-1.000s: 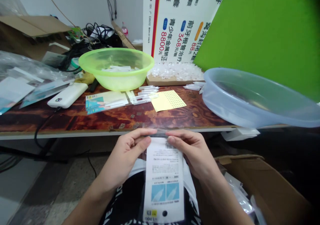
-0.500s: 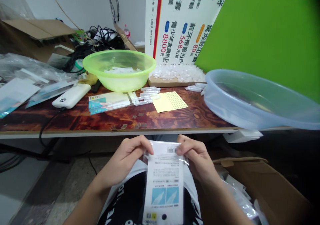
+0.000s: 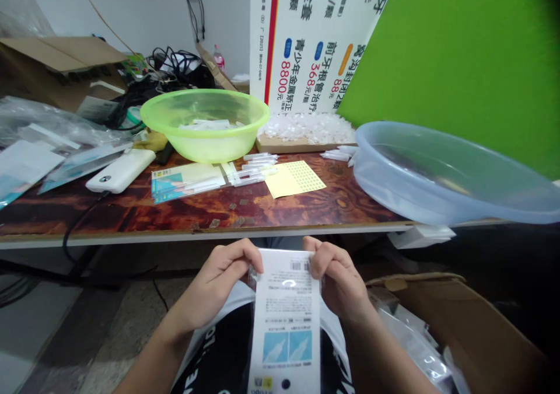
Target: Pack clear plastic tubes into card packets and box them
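Both my hands hold a white printed card in a clear plastic sleeve (image 3: 284, 324) upright in front of my chest, its lower end reaching the bottom of the view. My left hand (image 3: 221, 277) grips the sleeve's upper left edge. My right hand (image 3: 336, 277) grips the upper right edge, with the fingers behind and the thumb side towards me. The card carries a barcode near the top, small text and blue pictures lower down. My fingers hide the sleeve's upper corners.
Beyond my hands stands a table (image 3: 131, 213) bearing a green basin (image 3: 205, 94), a tilted blue basin (image 3: 420, 126), a yellow sticker sheet (image 3: 295, 179) and a white power bank (image 3: 120, 171). An open cardboard box (image 3: 455, 318) sits low on the right.
My hands have shifted from pinching the sleeve's top edge to gripping its upper sides, and the card now stands a little higher between them.
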`<action>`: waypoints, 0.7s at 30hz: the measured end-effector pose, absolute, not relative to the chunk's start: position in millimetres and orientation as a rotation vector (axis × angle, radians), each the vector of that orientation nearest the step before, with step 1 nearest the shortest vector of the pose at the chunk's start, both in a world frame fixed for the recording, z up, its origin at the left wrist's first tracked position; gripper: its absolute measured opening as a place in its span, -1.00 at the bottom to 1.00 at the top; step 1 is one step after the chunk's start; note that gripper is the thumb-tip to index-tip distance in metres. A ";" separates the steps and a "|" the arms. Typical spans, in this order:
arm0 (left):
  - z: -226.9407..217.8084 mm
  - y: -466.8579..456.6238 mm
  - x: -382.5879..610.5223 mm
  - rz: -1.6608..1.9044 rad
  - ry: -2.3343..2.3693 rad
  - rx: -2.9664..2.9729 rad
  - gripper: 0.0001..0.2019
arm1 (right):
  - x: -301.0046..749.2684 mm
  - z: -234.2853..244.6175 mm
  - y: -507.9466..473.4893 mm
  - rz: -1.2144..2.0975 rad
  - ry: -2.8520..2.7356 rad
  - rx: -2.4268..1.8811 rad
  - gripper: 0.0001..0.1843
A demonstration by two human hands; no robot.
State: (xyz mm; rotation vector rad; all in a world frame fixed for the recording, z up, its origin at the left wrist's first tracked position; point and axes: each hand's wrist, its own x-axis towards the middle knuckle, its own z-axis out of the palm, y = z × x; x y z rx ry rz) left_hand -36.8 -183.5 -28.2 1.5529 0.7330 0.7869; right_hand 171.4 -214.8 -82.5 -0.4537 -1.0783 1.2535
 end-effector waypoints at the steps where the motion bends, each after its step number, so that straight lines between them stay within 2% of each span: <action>1: -28.3 -183.4 -36.6 0.784 0.740 1.561 -0.76 | 170.7 -82.3 -214.6 1.253 -1.078 -0.457 -0.73; 7: -35.3 -186.3 -31.7 0.842 0.865 1.721 -0.78 | 169.1 -81.9 -213.8 1.227 -1.088 -0.484 -0.73; 11: -43.9 -189.9 -23.2 0.884 0.813 1.608 -0.77 | 171.4 -81.3 -212.4 1.206 -1.088 -0.478 -0.73; 15: -46.6 -196.8 -14.4 0.960 0.981 1.552 -0.72 | 169.8 -76.4 -216.2 1.201 -1.047 -0.473 -0.80; 16: -46.0 -199.1 -12.9 1.005 1.023 1.561 -0.72 | 167.2 -73.9 -218.6 1.210 -1.032 -0.498 -0.73; 19: -43.6 -206.5 -10.0 1.149 1.107 1.623 -0.75 | 153.9 -63.6 -227.4 1.217 -1.008 -0.707 -0.29; 21: -43.1 -210.9 -8.6 1.236 1.111 1.652 -0.77 | 144.2 -55.5 -232.0 1.238 -0.957 -0.825 -0.22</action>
